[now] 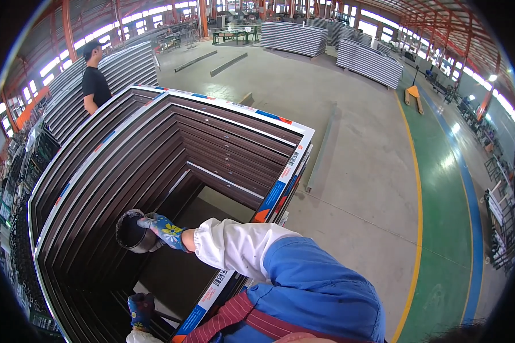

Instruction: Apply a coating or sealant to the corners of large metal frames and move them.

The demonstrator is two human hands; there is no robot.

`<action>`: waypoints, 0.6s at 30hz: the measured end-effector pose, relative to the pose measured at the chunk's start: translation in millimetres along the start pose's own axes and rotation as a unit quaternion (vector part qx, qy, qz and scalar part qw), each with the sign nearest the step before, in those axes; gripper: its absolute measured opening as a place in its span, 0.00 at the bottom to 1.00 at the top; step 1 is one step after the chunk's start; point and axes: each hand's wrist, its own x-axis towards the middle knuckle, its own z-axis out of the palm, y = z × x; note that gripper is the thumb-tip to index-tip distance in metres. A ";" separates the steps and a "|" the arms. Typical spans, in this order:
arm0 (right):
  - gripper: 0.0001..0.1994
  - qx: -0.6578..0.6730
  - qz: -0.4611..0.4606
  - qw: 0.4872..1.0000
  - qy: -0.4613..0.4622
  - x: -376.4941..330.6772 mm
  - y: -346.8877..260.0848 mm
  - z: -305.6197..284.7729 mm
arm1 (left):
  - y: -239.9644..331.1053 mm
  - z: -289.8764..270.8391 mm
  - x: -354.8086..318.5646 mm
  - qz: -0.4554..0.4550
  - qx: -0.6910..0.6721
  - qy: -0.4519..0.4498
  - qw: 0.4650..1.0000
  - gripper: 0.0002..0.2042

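Observation:
My right hand (165, 230), in a blue flowered work glove, grips the rim of a dark round pot (133, 233) with a crusted edge. The pot is held tilted inside a stack of dark brown rectangular frames (114, 154). Lower down, my left hand (141, 307), gloved alike, is close to the near inner side of the stack. Its fingers look curled, and whatever they hold is hidden. White film with blue and orange marks covers the top frame's edge (277, 186). Deep inside the stack, dark and pale surfaces show.
A person (95, 80) in a black shirt stands beyond the stack at the left, near piled silver profiles (137, 63). Metal bars (229, 64) lie on the grey floor. Further off stand stacked panels (369, 62) and a yellow pallet jack (413, 94) on a green walkway (440, 228).

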 end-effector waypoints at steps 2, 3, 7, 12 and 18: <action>0.22 0.011 -0.006 1.000 -0.015 -0.3 0.1 -1.6 | -6.4 0.8 2.1 0.040 0.030 0.019 0.999 0.14; 0.22 0.011 -0.006 1.000 -0.013 -1.2 -0.5 -2.6 | 0.9 -1.1 2.7 0.050 0.041 0.016 0.998 0.14; 0.21 0.008 -0.009 1.000 -0.002 -1.3 -0.2 2.7 | -28.2 -2.5 7.2 0.048 -0.037 0.005 0.998 0.15; 0.22 0.014 -0.003 1.000 0.010 1.4 0.4 -0.1 | -22.7 -4.0 7.1 0.041 -0.053 0.014 0.998 0.14; 0.22 0.017 -0.008 1.000 0.025 1.8 1.0 0.6 | 19.7 -10.7 -2.4 0.044 -0.042 0.007 0.998 0.10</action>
